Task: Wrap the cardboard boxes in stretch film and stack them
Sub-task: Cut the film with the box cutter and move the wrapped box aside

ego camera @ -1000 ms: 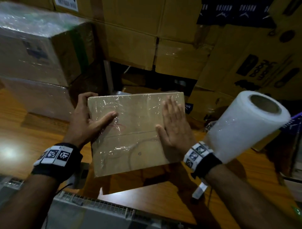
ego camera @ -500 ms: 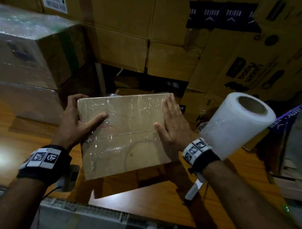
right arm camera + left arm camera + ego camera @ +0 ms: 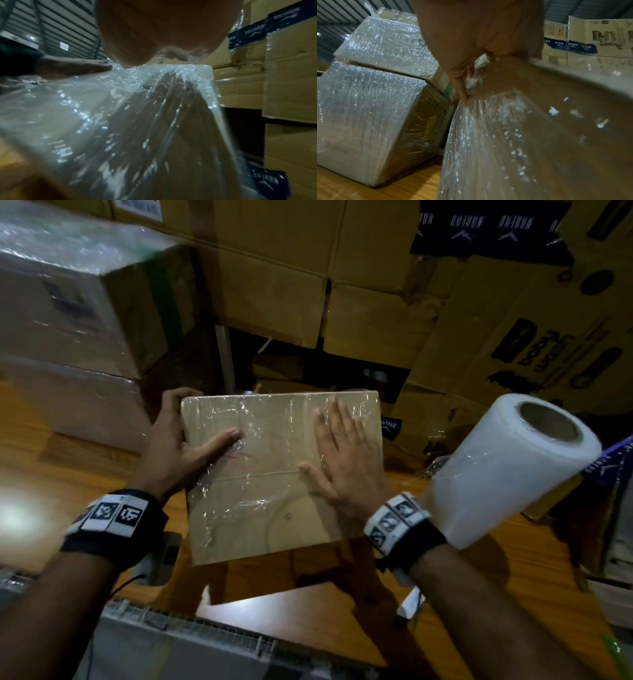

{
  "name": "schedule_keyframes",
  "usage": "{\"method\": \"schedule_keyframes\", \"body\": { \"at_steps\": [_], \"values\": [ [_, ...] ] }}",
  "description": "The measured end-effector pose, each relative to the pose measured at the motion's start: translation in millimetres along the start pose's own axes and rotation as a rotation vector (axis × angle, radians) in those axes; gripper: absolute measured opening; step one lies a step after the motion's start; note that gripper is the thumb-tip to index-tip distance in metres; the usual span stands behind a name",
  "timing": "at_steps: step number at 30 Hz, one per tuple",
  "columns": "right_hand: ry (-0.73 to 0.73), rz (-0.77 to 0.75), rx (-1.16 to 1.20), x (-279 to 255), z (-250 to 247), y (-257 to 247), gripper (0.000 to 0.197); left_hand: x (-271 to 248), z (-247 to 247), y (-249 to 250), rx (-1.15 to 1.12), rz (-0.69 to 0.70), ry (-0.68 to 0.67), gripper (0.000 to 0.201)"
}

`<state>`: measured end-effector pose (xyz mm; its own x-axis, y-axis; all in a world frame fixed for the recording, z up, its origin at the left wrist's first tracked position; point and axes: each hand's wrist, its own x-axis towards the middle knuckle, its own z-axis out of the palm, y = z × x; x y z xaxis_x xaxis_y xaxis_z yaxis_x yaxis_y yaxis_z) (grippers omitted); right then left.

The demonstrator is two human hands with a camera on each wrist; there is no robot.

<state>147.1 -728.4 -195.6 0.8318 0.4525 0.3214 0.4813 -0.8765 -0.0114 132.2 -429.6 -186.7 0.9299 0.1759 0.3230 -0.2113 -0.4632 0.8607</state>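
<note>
On the wooden table, straight before the person, stands the box, its cardboard top covered in wrinkled, glinting film. The left hand grips the box's far left corner: the fingers curl over the far edge and down the left side, while the thumb lies straight across the top. The left wrist view shows a fingertip pressing on the filmed edge. The right hand lies flat on the right half of the top, fingers straight and together, palm pressing on the film and holding nothing.

Just right of the box, near the right wrist, a roll of white stretch film stands tilted, its cardboard core facing up and to the right. Whether it touches the box cannot be told.

To the left, two wrapped boxes sit one upon the other on the table, close by the box. Behind it rises a wall of brown cartons, some with dark blue printed tape. A grey metal edge runs along the near side of the table.
</note>
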Motion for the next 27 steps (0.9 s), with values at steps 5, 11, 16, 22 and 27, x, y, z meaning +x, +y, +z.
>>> {"method": "schedule_keyframes", "body": {
  "at_steps": [5, 11, 16, 22, 27],
  "values": [
    [-0.116, -0.245, 0.039, -86, 35, -37, 0.077, 0, 1, 2, 0.042, 0.011, 0.021, 0.076],
    [0.073, -0.209, 0.162, -38, 7, -31, 0.072, -2, 2, -1, 0.026, 0.039, 0.019, 0.067],
    [-0.02, -0.101, 0.128, -16, 31, -73, 0.075, 0, 1, -5, 0.051, 0.044, 0.056, 0.051],
    [-0.135, -0.518, 0.209, -91, 23, -50, 0.057, -2, 2, -9, 0.052, 0.046, 0.05, 0.053],
    [0.009, -0.232, 0.1, -32, 21, -52, 0.068, 2, 3, -9, 0.06, 0.042, 0.027, 0.055]
  ]
}}
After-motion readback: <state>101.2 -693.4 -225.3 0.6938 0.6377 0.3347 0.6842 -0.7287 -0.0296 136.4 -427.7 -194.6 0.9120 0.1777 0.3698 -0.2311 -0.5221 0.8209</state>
